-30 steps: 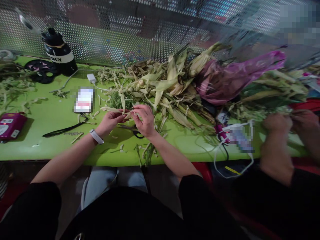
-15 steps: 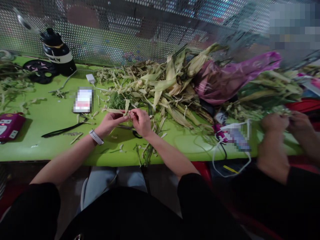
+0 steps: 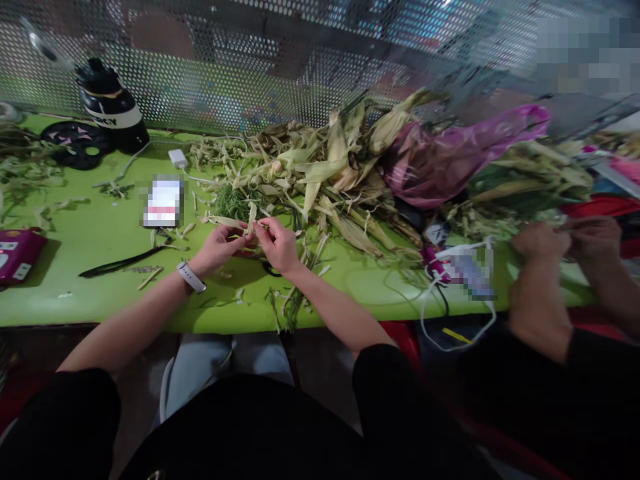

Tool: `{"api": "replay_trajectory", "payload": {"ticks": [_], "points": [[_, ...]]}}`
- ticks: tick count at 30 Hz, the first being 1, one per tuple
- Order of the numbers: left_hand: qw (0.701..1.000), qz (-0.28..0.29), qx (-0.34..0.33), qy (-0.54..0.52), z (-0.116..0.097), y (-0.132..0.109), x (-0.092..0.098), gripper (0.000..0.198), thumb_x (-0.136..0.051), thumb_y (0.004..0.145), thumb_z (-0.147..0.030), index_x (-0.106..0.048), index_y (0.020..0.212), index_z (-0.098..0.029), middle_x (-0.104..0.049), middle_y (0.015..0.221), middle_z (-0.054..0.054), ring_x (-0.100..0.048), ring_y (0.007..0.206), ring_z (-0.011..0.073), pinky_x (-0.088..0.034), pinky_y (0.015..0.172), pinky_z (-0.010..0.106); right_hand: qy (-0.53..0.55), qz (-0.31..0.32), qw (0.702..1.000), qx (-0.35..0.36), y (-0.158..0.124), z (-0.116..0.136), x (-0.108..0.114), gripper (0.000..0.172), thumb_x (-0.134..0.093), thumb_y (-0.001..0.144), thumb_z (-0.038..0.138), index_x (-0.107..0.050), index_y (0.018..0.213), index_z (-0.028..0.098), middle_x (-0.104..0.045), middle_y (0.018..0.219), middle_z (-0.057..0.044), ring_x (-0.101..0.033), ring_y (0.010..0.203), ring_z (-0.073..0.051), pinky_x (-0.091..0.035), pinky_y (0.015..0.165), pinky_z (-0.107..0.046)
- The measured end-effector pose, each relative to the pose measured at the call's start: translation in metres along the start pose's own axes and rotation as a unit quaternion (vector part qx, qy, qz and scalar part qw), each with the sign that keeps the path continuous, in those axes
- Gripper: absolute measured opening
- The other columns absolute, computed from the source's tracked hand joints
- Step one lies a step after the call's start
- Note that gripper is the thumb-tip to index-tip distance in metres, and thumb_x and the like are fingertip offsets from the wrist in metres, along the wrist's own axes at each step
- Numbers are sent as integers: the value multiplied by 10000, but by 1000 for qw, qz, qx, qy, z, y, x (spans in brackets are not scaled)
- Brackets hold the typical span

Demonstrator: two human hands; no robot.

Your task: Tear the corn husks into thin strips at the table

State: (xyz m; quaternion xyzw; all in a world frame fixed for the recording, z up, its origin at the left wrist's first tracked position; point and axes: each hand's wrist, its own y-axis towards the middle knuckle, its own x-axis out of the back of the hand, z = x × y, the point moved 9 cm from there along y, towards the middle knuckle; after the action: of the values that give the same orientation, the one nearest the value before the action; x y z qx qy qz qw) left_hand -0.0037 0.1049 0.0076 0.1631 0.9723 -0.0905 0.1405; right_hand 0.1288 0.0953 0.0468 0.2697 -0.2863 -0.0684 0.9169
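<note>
Above the green table [image 3: 120, 300], my left hand [image 3: 220, 250] is closed on a pale strip of corn husk [image 3: 227, 221]. My right hand [image 3: 279, 247] meets it fingertip to fingertip, pinching at the same piece, where a short strip end [image 3: 251, 215] stands up between the hands. How the strips are joined there is too small to make out. Just behind my hands sit a bundle of thin green strands [image 3: 235, 202] and a large heap of dry corn husks [image 3: 325, 170]. Loose husk scraps [image 3: 240, 295] lie in front.
A phone [image 3: 163, 202], a black strap [image 3: 123, 261], a purple box [image 3: 20, 255] and a black bottle [image 3: 113, 110] are on the left. Rightward are a pink plastic bag [image 3: 440, 163], a white cable [image 3: 425, 317] and a co-worker's hands [image 3: 543, 240]. A perforated metal panel [image 3: 210, 87] stands behind.
My fingers have shifted slightly at the husk, staying pinched together. The whole scene sits a little further left as my head has turned slightly. The co-worker's hands remain close together.
</note>
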Motion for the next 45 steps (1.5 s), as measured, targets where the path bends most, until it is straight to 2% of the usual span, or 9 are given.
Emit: {"api": "replay_trajectory", "payload": {"ticks": [7, 11, 17, 21, 27, 32, 36, 40, 45], "points": [[997, -63, -26, -25, -17, 2, 21, 392, -895, 602, -338, -692, 878, -149, -710, 856, 33, -676, 784, 147, -593, 760, 320, -5, 72, 997, -7, 6, -9, -4, 396, -531, 928, 547, -625, 1013, 171, -593, 664, 8, -566, 604, -141, -422, 626, -275], [996, -73, -17, -39, -16, 5, 29, 371, -900, 595, -278, -691, 878, -160, -710, 842, 24, -688, 780, 142, -583, 742, 295, -56, 61, 994, 71, 7, -2, -1, 367, -575, 920, 505, -648, 1038, 165, -618, 746, -29, -586, 705, -175, -459, 714, -316], [993, -112, -19, -34, -14, 6, 39, 344, -890, 604, -270, -714, 879, -160, -691, 814, 21, -638, 718, 101, -471, 567, 184, -135, 38, 974, 177, 2, 14, 2, 239, -547, 966, 353, -719, 1002, 191, -604, 853, -70, -581, 822, -189, -478, 769, -319], [989, -138, -47, -7, -18, 5, 41, 324, -876, 608, -264, -722, 872, -154, -674, 767, 14, -575, 632, 81, -421, 534, 191, -198, 46, 948, 245, -8, 32, -6, 232, -531, 974, 302, -739, 954, 201, -610, 871, -78, -544, 839, -193, -466, 772, -314], [987, -109, -96, 66, -24, 7, 34, 324, -864, 628, -280, -719, 885, -147, -665, 723, 13, -554, 616, 94, -421, 564, 226, -261, 64, 913, 308, -20, 48, -17, 220, -498, 990, 261, -712, 1002, 214, -676, 993, -72, -554, 911, -196, -422, 831, -345], [976, -70, -138, 151, -32, 5, 24, 364, -882, 604, -301, -730, 896, -144, -715, 846, 52, -640, 798, 161, -508, 757, 296, -240, 34, 924, 296, -15, 46, -9, 200, -504, 990, 304, -679, 1005, 210, -688, 1144, -82, -581, 1077, -214, -416, 972, -387], [984, -54, -103, 137, -28, 5, 20, 335, -851, 653, -341, -757, 907, -144, -729, 867, 68, -644, 798, 166, -518, 765, 301, -205, 36, 945, 251, -7, 36, -6, 220, -462, 1004, 321, -660, 966, 231, -709, 1018, -66, -606, 1017, -215, -404, 1054, -432], [993, -57, -56, 84, -21, 3, 18, 352, -841, 672, -409, -761, 901, -154, -728, 870, 68, -632, 746, 143, -520, 675, 266, -162, 32, 966, 198, -2, 24, -5, 238, -433, 1008, 348, -637, 965, 234, -696, 927, -83, -614, 937, -231, -438, 1008, -447], [997, -27, -48, 44, -15, 3, 11, 404, -873, 629, -410, -745, 909, -148, -726, 907, 65, -659, 820, 156, -559, 772, 301, -144, 9, 974, 175, -1, 20, -5, 301, -383, 1020, 392, -619, 987, 208, -689, 902, -109, -627, 888, -235, -469, 894, -417]]}}
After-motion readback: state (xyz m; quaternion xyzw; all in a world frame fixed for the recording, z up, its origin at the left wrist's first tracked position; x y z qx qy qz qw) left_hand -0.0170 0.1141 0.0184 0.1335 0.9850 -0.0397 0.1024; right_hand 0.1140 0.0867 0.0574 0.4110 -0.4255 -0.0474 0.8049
